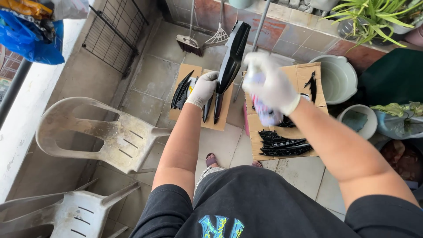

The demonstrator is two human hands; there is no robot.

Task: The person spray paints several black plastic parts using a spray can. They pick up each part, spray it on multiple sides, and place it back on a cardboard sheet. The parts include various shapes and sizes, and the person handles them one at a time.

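Note:
I stand over a tiled floor, both hands in white gloves. My left hand (pixel 203 88) grips the lower edge of a long glossy black panel (pixel 232 55), held upright and tilted away. My right hand (pixel 269 86) is closed around a spray can (pixel 264 112) with a white and purple body, blurred, just right of the panel. Below lie cardboard sheets (pixel 189 72) carrying other black parts: curved strips (pixel 181 92) at the left and a slatted grille piece (pixel 282 144) at the right.
Two dirty white plastic chairs (pixel 105 132) stand at the left. A broom (pixel 189 42) and a rake lean on the far wall. Buckets (pixel 337 79), pots and a green plant (pixel 374 17) crowd the right. A wire rack (pixel 114 37) leans at the back left.

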